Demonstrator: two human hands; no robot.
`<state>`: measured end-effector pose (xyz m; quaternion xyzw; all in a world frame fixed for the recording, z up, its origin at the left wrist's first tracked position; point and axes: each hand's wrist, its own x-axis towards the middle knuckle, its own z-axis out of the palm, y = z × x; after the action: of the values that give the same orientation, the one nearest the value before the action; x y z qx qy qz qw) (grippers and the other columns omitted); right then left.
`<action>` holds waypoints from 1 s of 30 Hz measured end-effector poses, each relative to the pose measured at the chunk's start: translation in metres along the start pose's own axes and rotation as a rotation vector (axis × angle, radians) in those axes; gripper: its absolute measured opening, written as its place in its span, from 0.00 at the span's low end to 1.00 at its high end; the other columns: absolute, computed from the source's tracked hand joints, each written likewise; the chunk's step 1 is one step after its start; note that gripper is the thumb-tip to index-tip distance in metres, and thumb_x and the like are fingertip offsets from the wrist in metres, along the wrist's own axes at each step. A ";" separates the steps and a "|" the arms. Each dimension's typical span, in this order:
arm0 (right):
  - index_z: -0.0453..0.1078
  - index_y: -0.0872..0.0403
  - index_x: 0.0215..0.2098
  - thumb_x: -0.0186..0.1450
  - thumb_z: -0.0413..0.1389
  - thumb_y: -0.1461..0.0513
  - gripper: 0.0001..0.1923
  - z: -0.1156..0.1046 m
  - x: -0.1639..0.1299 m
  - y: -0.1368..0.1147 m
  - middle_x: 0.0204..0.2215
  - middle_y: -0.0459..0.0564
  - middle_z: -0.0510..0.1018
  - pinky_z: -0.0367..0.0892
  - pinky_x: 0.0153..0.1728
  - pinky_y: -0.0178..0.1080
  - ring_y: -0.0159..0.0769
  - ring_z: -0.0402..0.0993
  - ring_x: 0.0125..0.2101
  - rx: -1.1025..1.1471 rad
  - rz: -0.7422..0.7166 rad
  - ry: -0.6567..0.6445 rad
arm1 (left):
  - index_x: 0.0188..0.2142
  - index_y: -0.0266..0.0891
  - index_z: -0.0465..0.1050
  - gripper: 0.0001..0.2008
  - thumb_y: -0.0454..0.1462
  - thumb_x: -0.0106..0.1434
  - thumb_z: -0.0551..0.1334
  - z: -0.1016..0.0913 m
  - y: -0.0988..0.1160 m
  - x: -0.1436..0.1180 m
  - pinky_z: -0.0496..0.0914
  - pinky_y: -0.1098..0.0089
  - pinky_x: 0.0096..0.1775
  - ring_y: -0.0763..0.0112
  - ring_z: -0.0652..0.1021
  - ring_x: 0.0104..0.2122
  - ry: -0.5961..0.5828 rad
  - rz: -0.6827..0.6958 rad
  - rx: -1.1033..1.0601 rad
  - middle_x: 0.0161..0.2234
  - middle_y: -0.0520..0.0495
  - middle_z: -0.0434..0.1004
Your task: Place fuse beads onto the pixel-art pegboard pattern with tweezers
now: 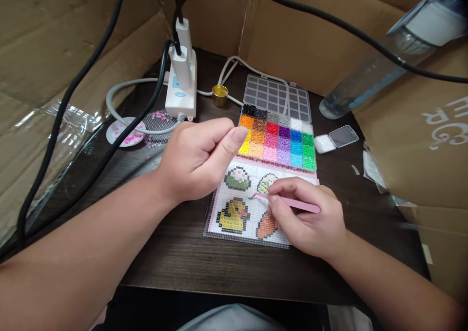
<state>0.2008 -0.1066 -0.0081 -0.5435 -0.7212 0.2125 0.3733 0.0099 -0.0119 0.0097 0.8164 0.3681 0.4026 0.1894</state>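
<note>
My right hand (310, 216) is closed around pink tweezers (298, 204), whose bent tip is over the bead pattern sheet (252, 175). A small green bead (250, 198) shows at that tip; whether it is gripped or lies on the sheet, I cannot tell. My left hand (199, 160) is a fist above the sheet's left side, thumb pressed on the forefinger; its inside is hidden. Under a clear pegboard (252, 242) the sheet shows a yellow duck picture (233, 216), a green-and-white picture (237, 179) and others partly covered by my right hand.
Behind the sheet stands an open bead box (272, 131) with many colours. A white power strip (181, 97), gold cup (220, 96), dish of pink beads (125, 132) and small clear case (324, 144) surround it. Black cables (325, 16) cross overhead; a bottle (376, 68) leans right. Cardboard walls enclose the table.
</note>
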 end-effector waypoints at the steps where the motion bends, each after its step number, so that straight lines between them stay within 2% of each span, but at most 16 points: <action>1: 0.69 0.53 0.33 0.61 0.55 0.68 0.05 0.000 0.000 0.000 0.19 0.41 0.75 0.66 0.19 0.32 0.28 0.70 0.17 0.001 -0.006 -0.002 | 0.20 0.39 0.61 0.19 0.41 0.67 0.52 0.000 0.000 0.000 0.55 0.70 0.21 0.79 0.59 0.16 -0.003 -0.005 0.001 0.15 0.55 0.54; 6: 0.69 0.53 0.32 0.60 0.55 0.69 0.05 -0.001 0.000 0.000 0.18 0.42 0.75 0.66 0.18 0.32 0.29 0.70 0.17 0.015 0.003 0.036 | 0.20 0.39 0.62 0.19 0.41 0.67 0.52 0.000 0.000 0.000 0.55 0.70 0.21 0.79 0.60 0.17 -0.002 -0.010 -0.003 0.15 0.55 0.55; 10: 0.70 0.53 0.33 0.60 0.57 0.67 0.04 -0.001 -0.001 0.004 0.19 0.43 0.75 0.65 0.16 0.33 0.28 0.69 0.14 0.153 0.158 0.140 | 0.20 0.39 0.63 0.19 0.41 0.67 0.52 -0.001 -0.002 0.001 0.55 0.71 0.21 0.79 0.60 0.16 0.010 0.009 -0.009 0.15 0.55 0.55; 14: 0.69 0.54 0.34 0.60 0.58 0.65 0.03 -0.011 0.012 0.025 0.17 0.42 0.74 0.63 0.11 0.33 0.28 0.65 0.10 0.359 0.307 0.372 | 0.21 0.39 0.64 0.18 0.39 0.67 0.52 -0.004 -0.005 0.003 0.55 0.72 0.20 0.80 0.60 0.16 0.016 0.056 0.009 0.14 0.56 0.56; 20: 0.64 0.54 0.30 0.52 0.57 0.67 0.08 -0.050 0.053 0.082 0.14 0.39 0.71 0.59 0.09 0.29 0.24 0.59 0.09 0.598 0.361 0.797 | 0.22 0.39 0.64 0.16 0.37 0.66 0.53 -0.008 -0.009 0.006 0.55 0.73 0.18 0.81 0.60 0.14 0.003 0.118 0.041 0.13 0.58 0.55; 22: 0.64 0.54 0.30 0.50 0.56 0.67 0.09 -0.058 0.059 0.094 0.13 0.39 0.71 0.59 0.10 0.29 0.24 0.59 0.10 0.611 0.393 0.869 | 0.21 0.40 0.64 0.16 0.37 0.66 0.52 -0.008 -0.009 0.006 0.55 0.73 0.17 0.80 0.60 0.13 0.011 0.130 0.044 0.12 0.58 0.55; 25: 0.64 0.55 0.30 0.48 0.56 0.67 0.10 -0.058 0.060 0.102 0.13 0.39 0.71 0.59 0.10 0.29 0.24 0.59 0.10 0.597 0.419 0.889 | 0.21 0.41 0.63 0.16 0.37 0.66 0.52 -0.009 -0.010 0.006 0.54 0.72 0.17 0.79 0.60 0.12 0.019 0.129 0.049 0.11 0.57 0.55; 30: 0.65 0.55 0.30 0.49 0.56 0.66 0.10 -0.050 0.058 0.105 0.14 0.41 0.73 0.61 0.09 0.30 0.25 0.60 0.09 0.557 0.447 0.838 | 0.21 0.39 0.64 0.16 0.36 0.66 0.53 -0.010 -0.011 0.006 0.55 0.74 0.18 0.81 0.62 0.13 0.018 0.136 0.053 0.13 0.57 0.57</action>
<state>0.2978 -0.0228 -0.0335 -0.6021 -0.2943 0.2347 0.7042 -0.0010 -0.0004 0.0123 0.8407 0.3239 0.4119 0.1369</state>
